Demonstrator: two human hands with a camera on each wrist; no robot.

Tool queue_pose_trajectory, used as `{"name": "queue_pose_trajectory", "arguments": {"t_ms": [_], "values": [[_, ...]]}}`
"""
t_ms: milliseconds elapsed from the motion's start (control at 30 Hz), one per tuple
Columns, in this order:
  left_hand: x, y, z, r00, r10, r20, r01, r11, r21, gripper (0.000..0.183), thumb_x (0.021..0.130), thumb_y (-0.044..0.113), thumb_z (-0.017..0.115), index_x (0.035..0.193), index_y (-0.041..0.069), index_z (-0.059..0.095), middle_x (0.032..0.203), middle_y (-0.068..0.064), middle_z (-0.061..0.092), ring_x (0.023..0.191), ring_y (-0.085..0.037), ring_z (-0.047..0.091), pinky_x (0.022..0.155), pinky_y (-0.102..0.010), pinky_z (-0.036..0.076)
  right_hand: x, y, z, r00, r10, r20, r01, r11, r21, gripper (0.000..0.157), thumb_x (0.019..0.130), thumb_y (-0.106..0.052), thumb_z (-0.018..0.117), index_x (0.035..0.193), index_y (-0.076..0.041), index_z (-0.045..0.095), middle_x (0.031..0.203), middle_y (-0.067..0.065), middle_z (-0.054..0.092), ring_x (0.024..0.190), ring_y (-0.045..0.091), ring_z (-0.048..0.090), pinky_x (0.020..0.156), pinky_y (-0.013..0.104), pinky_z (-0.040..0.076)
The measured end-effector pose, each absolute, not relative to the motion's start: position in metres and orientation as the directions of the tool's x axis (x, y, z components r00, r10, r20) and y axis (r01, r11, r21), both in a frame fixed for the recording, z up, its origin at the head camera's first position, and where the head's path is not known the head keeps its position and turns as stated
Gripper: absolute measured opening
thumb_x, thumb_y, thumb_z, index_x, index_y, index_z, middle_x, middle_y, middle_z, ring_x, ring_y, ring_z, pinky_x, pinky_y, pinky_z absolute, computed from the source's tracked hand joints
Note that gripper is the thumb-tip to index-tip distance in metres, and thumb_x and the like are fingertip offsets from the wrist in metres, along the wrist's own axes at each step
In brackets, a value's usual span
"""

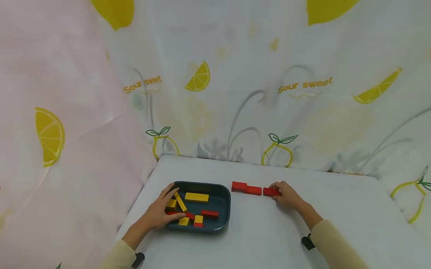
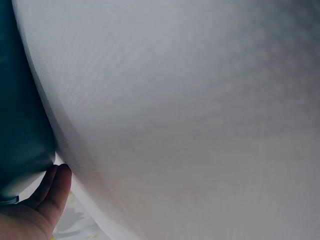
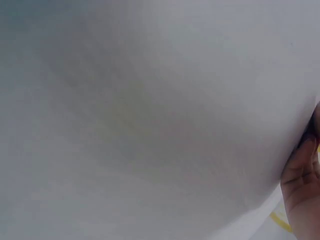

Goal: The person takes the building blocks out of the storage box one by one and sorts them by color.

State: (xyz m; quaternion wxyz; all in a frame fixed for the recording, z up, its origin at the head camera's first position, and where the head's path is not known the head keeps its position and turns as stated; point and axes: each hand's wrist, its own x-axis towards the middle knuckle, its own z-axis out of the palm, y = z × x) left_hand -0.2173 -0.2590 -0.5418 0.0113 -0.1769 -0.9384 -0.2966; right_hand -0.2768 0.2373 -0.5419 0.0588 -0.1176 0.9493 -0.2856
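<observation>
Head view: the right hand (image 1: 286, 195) pinches a red block (image 1: 269, 192) between thumb and fingers, toward the far edge of the white table (image 1: 262, 235). The held block's long axis runs left to right, roughly parallel to that edge, its left end pointing at a middle red block (image 1: 254, 190) across a narrow gap. A left-end red block (image 1: 239, 186) adjoins the middle one; all three form one line.

A dark tray (image 1: 228, 205) sits toward the table's left edge, left of the line. The left hand (image 1: 158, 211) spans the tray's left side, thumb and fingers spread apart; whether the fingertips press any block cannot be told. Inside, a long yellow block (image 1: 196, 197) lies along the far wall, a slanted yellow block (image 1: 180, 202) runs diagonally, and a loose red block (image 1: 209, 213) lies lengthwise left to right. Right wrist view: the held block is indistinct.
</observation>
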Motion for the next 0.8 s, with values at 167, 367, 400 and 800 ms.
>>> {"name": "queue_pose_trajectory", "arguments": {"t_ms": [167, 367, 400, 800], "values": [[-0.221, -0.261, -0.541, -0.933, 0.336, 0.128, 0.349, 0.76, 0.548, 0.095, 0.08, 0.063, 0.071, 0.155, 0.018, 0.033, 0.165, -0.007, 0.018, 0.138, -0.038, 0.043, 0.104, -0.064, 0.041, -0.282, 0.234, -0.537, -0.969, -0.216, -0.12, -0.102, 0.791, -0.603, 0.031, 0.086, -0.003, 0.07, 0.117, -0.005, 0.065, 0.111, 0.015, 0.06, 0.103, 0.029, 0.053, 0.089, 0.047, 0.051], [-0.219, -0.262, -0.539, -0.928, 0.349, 0.133, 0.364, 0.763, 0.535, 0.095, 0.079, 0.063, 0.072, 0.154, 0.017, 0.035, 0.164, -0.008, 0.02, 0.136, -0.038, 0.045, 0.102, -0.064, 0.043, -0.278, 0.232, -0.544, -0.969, -0.132, -0.207, 0.022, 0.792, -0.61, 0.036, 0.088, -0.006, 0.07, 0.123, -0.008, 0.062, 0.118, 0.016, 0.058, 0.107, 0.031, 0.052, 0.09, 0.048, 0.051], [-0.219, -0.263, -0.539, -0.928, 0.349, 0.134, 0.364, 0.763, 0.534, 0.095, 0.079, 0.062, 0.073, 0.154, 0.017, 0.035, 0.164, -0.009, 0.02, 0.136, -0.038, 0.045, 0.102, -0.064, 0.043, -0.277, 0.232, -0.547, -0.97, -0.126, -0.206, 0.027, 0.793, -0.609, 0.036, 0.088, -0.006, 0.07, 0.123, -0.009, 0.062, 0.118, 0.015, 0.058, 0.106, 0.03, 0.052, 0.089, 0.048, 0.051], [-0.219, -0.261, -0.543, -0.93, 0.34, 0.137, 0.357, 0.756, 0.549, 0.095, 0.079, 0.062, 0.072, 0.154, 0.019, 0.034, 0.165, -0.007, 0.019, 0.137, -0.038, 0.043, 0.104, -0.064, 0.042, -0.277, 0.23, -0.54, -0.977, -0.124, -0.176, 0.003, 0.81, -0.586, 0.035, 0.088, -0.008, 0.07, 0.123, -0.01, 0.064, 0.117, 0.015, 0.059, 0.104, 0.029, 0.053, 0.087, 0.045, 0.052]]}}
